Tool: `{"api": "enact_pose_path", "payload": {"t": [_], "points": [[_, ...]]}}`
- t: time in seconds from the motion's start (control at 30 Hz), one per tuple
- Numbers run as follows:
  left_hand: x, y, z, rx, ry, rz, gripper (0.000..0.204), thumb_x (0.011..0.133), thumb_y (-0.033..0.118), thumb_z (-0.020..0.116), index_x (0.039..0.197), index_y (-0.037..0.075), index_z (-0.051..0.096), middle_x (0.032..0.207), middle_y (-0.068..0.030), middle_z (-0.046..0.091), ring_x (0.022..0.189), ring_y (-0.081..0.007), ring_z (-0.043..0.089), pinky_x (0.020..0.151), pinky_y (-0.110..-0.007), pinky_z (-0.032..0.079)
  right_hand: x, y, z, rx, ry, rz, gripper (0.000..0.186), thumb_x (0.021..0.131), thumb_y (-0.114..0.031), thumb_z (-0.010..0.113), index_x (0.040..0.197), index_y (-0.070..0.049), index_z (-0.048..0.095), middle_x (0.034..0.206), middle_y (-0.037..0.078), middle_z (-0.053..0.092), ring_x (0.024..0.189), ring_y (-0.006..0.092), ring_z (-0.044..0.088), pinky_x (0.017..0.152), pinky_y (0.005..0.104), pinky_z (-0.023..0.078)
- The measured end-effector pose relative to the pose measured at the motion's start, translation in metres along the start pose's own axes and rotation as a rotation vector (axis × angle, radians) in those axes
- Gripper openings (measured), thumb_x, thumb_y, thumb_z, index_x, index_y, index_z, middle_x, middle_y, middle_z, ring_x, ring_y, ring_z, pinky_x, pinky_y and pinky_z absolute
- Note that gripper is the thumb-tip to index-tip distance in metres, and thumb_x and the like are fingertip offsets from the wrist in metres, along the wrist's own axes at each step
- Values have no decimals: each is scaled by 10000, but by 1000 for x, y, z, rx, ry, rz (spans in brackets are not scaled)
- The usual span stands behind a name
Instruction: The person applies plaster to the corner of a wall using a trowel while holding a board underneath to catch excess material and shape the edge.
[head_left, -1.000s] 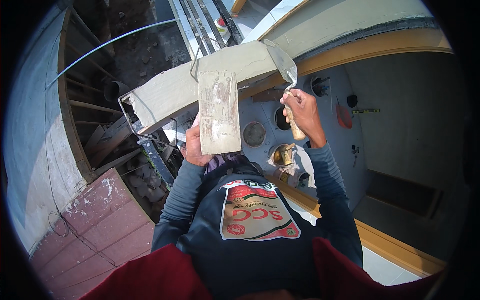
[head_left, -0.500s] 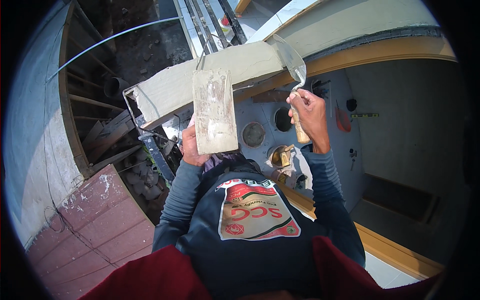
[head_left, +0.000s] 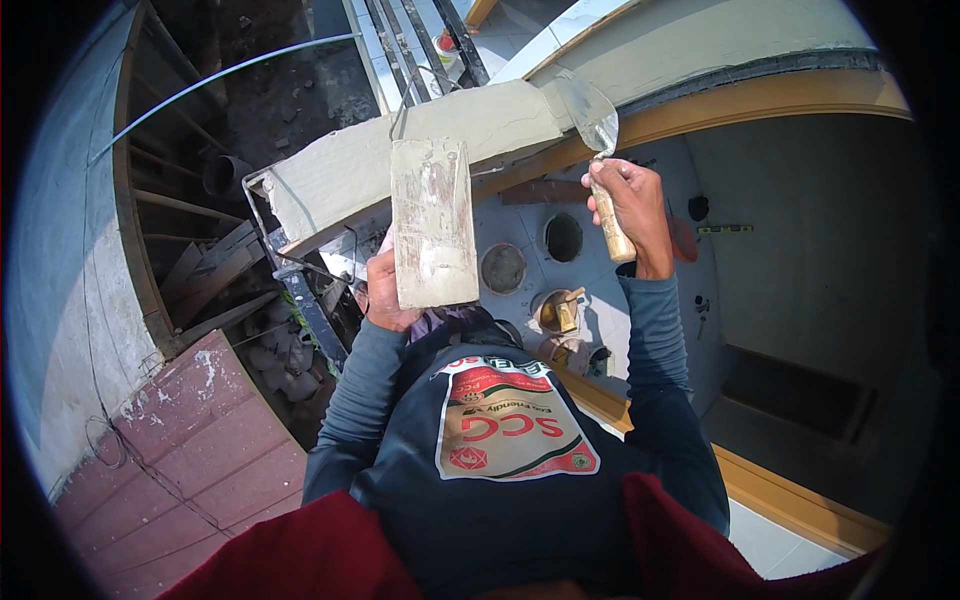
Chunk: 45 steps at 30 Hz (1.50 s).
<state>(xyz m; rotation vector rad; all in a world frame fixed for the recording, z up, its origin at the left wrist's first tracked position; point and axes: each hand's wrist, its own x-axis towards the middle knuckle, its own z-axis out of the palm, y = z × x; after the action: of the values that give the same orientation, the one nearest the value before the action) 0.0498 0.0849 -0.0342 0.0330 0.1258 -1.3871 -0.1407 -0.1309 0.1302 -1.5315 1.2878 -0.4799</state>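
My left hand grips the underside of a rectangular plaster board, held flat and smeared with grey mortar. My right hand is closed round the wooden handle of a pointed steel trowel. The trowel's blade rests against the freshly plastered top of a concrete beam that runs across in front of me. The board overlaps the beam's near face.
A yellow-painted ledge follows the beam to the right. Far below lie a grey floor with several round buckets, a scaffold pipe, rubble and a reddish roof slab at lower left. A curved wall rises on the left.
My right hand has lifted the trowel up and to the right onto the beam's top. The board in my left hand has risen slightly.
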Motion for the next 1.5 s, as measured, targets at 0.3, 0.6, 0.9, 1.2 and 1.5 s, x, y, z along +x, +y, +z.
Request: {"api": "enact_pose_path", "payload": {"t": [0.3, 0.6, 0.9, 1.2, 1.5], "points": [[1, -1, -7, -50, -28, -10, 553, 898, 173, 460, 1424, 1, 432, 1343, -193, 578, 1176, -353, 610, 1028, -495, 483, -28, 2, 9, -9, 42, -84, 276, 927, -194, 659, 1027, 63, 659, 836, 74, 674, 573, 81, 599, 462, 217, 491], [0, -2, -3, -15, 6, -23, 548, 899, 163, 456, 1424, 6, 434, 1340, -194, 579, 1169, -349, 614, 1022, -498, 486, 3, 22, 22, -116, 11, 25, 270, 927, -184, 644, 1003, 74, 651, 805, 65, 655, 566, 90, 599, 461, 237, 495], [2, -3, -7, -15, 6, -39, 542, 908, 187, 457, 1420, 8, 442, 1345, -192, 577, 1191, -349, 600, 1044, -504, 466, -24, -12, 5, 55, 160, -136, 268, 921, -177, 659, 1018, 72, 641, 823, 79, 666, 584, 93, 602, 466, 232, 490], [77, -43, 75, 670, 83, 90, 476, 967, 96, 518, 1417, 34, 375, 1281, -136, 542, 1053, -191, 625, 949, -330, 513, -74, 3, -24, 206, 177, -295, 331, 930, -113, 654, 1193, 81, 605, 906, 102, 678, 622, 99, 601, 506, 223, 493], [199, -112, 43, 1571, 280, 599, 416, 933, 219, 612, 1278, -8, 559, 1144, -218, 648, 1042, -281, 637, 929, -376, 488, -105, 49, -58, 294, 176, -308, 376, 924, -71, 648, 1237, 115, 558, 936, 149, 665, 623, 134, 601, 529, 253, 503]]}}
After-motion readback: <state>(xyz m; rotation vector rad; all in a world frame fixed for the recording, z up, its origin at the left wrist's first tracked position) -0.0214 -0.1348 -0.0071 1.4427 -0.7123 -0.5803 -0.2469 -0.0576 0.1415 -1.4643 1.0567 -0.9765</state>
